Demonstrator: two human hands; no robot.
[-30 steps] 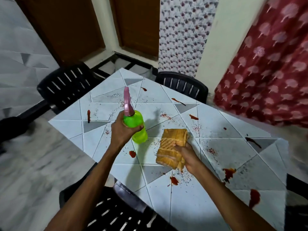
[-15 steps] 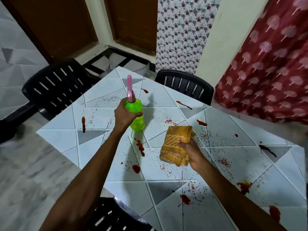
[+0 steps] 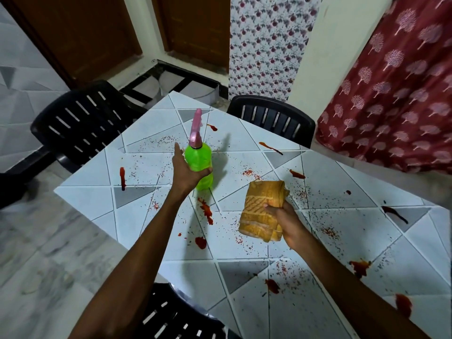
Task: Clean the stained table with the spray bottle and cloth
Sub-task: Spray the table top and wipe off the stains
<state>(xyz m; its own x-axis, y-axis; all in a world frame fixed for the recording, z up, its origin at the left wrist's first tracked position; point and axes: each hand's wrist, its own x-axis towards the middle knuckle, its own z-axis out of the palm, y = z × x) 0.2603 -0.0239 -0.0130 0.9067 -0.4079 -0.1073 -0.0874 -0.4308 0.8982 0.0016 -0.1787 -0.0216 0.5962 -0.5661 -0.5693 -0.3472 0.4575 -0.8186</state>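
A white table with grey triangle patterns carries red smears and fine speckles all over. My left hand grips a green spray bottle with a pink nozzle, held above the table's far left part, nozzle pointing away. My right hand holds a folded orange cloth just above the middle of the table. A long red smear lies between the two hands, and a red blob sits nearer the front edge.
Black plastic chairs stand around the table: one at the far left, one at the far side, one at the near edge. A red patterned curtain hangs at the right. Grey floor lies to the left.
My left hand has moved the spray bottle farther out over the table. The cloth in my right hand has stayed near the table's middle, and the camera has shifted.
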